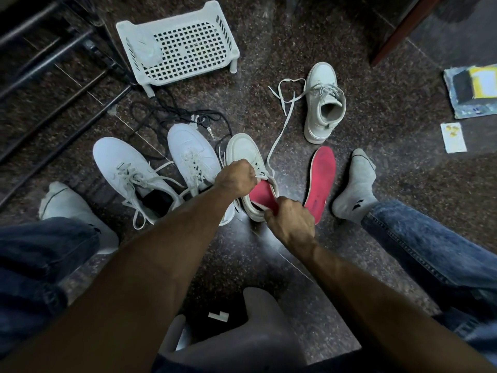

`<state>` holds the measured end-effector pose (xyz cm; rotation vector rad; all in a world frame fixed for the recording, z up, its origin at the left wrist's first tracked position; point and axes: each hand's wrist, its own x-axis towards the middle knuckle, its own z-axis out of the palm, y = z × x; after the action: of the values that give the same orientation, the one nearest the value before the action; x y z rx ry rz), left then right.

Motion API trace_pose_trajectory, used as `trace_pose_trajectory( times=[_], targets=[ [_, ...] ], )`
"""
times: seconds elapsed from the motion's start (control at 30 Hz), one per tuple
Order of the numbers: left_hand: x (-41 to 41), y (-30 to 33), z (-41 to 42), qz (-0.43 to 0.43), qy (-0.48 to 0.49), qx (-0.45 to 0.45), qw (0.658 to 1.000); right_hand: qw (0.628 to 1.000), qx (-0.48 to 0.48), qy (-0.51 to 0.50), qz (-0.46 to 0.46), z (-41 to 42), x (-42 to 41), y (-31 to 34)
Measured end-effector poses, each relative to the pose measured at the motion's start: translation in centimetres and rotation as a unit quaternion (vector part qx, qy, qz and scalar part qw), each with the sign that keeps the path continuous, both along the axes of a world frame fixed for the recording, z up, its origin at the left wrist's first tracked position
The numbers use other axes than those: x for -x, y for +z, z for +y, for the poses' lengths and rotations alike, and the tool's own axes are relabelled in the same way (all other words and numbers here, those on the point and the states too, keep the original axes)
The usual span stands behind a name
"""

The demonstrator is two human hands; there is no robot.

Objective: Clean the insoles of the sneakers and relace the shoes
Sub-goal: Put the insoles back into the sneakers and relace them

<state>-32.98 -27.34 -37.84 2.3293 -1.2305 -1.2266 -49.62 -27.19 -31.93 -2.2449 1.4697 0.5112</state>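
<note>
A person sits looking down at a dark speckled stone floor [269,44], both bare forearms reaching forward. The left hand [236,175] is closed around the tongue and laces at the collar of a cream sneaker [243,149]; its fingertips are hidden behind the knuckles. The right hand [291,220] pinches the heel end of a red insole [262,195] that sits partly inside that sneaker, its front end hidden within the shoe. A second red insole [321,181] lies flat on the floor just to the right, its heel end covered by the right hand. The matching high-top [324,103] stands farther back, its lace [279,130] trailing loose toward the held shoe. Two white sneakers [126,168] [192,154] rest to the left; something dark inside the nearer one is hard to make out. Black cables [161,114] tangle behind them. A white perforated plastic rack [185,44] stands at the back, holding a blurred clear object. Grey-socked feet [356,187] and jeans [430,251] frame both sides. Dark metal bars [51,76] cross the upper left. Papers [470,90] are cut off at the right edge.
</note>
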Motion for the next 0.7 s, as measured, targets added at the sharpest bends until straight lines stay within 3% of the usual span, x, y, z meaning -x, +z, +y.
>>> trace_pose_trajectory(
  times=[0.37, 0.47, 0.53, 0.7],
  targets=[
    [-0.1, 0.0, 0.0, -0.002, 0.004, -0.001, 1.000, 0.993, -0.066, -0.076, -0.058, -0.6, -0.8, -1.2],
    [-0.1, -0.1, -0.1, 0.000, 0.002, -0.003, 1.000, 0.981, -0.150, -0.122, -0.002, -1.9, 1.5, -1.3],
    [0.0, 0.0, -0.1, 0.000, -0.002, -0.005, 1.000, 0.968, -0.205, -0.144, -0.023, -2.3, 2.8, -1.4],
    [0.1, 0.0, 0.1, -0.002, 0.003, -0.005, 1.000, 0.964, -0.174, -0.182, -0.081, -2.2, 1.7, -2.8]
  ],
)
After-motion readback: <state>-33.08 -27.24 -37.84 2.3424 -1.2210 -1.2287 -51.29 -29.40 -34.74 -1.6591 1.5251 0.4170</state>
